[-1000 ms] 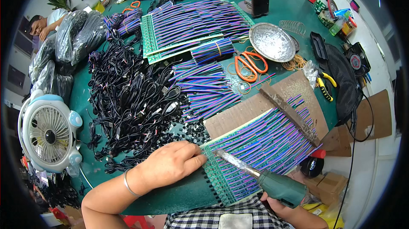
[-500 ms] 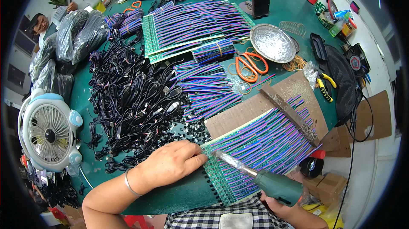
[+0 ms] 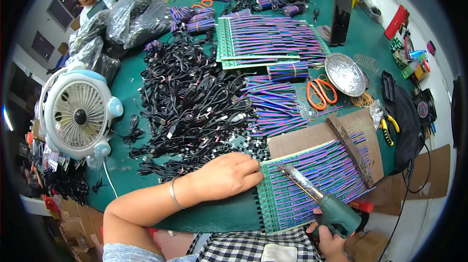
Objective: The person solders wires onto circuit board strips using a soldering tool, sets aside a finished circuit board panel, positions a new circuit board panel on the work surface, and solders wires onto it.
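Observation:
My left hand (image 3: 226,176) is closed, its fingertips pinched at the left edge of a green circuit board panel (image 3: 268,198); whatever they grip is hidden. Black connectors line that edge below the fingers. In my right hand (image 3: 329,242) is a green soldering gun (image 3: 341,215), held by its handle. Its metal barrel slants up to the left over the panel, with the tip close to the upper left rows, right of my left fingers. Rows of purple, blue and black wires (image 3: 317,179) lie across the panel, and a wooden bar (image 3: 348,150) rests over their right ends.
Beyond the panel lie a heap of black cables (image 3: 190,96), loose wire strips (image 3: 275,106) and orange scissors (image 3: 321,93). A metal dish (image 3: 346,74) and yellow-handled pliers (image 3: 389,128) are on the right. A fan (image 3: 78,115) stands left; a person (image 3: 90,3) is beyond plastic bags.
The view has shifted, so the table's contents appear farther right. The soldering gun now points more steeply up, and a thin rod beside its barrel shows. My left hand stays at the panel's edge.

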Motion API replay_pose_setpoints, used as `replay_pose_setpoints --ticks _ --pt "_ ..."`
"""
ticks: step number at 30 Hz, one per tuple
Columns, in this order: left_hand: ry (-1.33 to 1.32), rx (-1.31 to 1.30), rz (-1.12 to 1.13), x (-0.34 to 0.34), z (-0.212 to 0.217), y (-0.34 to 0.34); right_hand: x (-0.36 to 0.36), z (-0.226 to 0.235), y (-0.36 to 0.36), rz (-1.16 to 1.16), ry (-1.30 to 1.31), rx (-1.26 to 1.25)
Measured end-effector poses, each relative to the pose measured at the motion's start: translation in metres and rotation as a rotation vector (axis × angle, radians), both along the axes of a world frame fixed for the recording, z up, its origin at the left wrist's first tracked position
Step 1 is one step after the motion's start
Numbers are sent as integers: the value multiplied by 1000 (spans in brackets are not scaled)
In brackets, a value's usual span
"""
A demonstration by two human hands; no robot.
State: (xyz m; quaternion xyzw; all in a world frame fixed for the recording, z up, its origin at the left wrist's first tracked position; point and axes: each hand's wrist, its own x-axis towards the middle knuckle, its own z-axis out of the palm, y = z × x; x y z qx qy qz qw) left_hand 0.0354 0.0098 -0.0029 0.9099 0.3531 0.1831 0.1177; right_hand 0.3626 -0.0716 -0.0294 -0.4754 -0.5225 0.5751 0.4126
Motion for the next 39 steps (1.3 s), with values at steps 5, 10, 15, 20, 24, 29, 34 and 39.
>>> replay_pose_setpoints --ticks 5,10,15,20,24,29,34,39 --pt "-12 97 308 1 11 -16 1 -3 1 -33 38 21" --pt "33 265 963 -17 7 -22 -1 -1 4 -20 29 20" --pt "-75 263 913 -29 1 -16 -2 1 3 -20 15 62" --pt "-1270 -111 873 -73 17 -19 -10 9 5 -53 56 26" --pt "-1604 -31 597 -73 59 -11 -18 21 13 -11 91 -4" --pt "-438 63 559 -33 71 -7 -8 18 12 -20 85 -9" --pt "-119 26 312 16 12 -22 4 14 0 -75 33 -57" --pt "-95 46 306 18 -12 -25 11 11 0 66 -46 -82"
